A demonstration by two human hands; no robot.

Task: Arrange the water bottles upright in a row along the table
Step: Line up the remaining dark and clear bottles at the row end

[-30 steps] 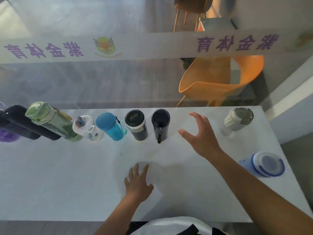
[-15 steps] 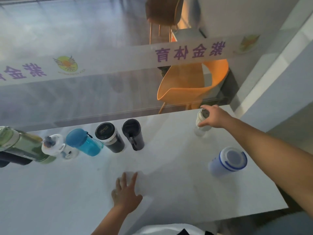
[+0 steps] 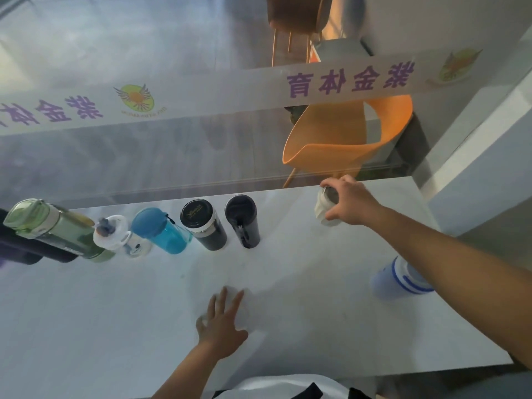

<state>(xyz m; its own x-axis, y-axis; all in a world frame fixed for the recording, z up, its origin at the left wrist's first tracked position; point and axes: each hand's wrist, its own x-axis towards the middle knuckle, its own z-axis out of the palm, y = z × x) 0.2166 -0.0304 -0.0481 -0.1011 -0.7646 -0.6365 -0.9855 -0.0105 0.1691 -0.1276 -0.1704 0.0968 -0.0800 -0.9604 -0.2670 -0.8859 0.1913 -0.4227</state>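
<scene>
Gripping the cream plastic bottle with a grey lid (image 3: 321, 209) by its top, far right on the white table (image 3: 115, 312), is my right hand (image 3: 351, 201); my left hand (image 3: 223, 326) rests flat, near.

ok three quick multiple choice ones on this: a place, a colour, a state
1. The white-and-blue bottle stands: A in the row; B alone at the table's right side; C in the left hand.
2. The nearest chair beyond the table is: A orange; B green; C black.
3. The right hand is: A flat on the table; B empty in mid-air; C gripping the white grey-lidded bottle.
Answers: B, it stands by itself; A, its shell is orange; C, fingers curl round its top.
</scene>
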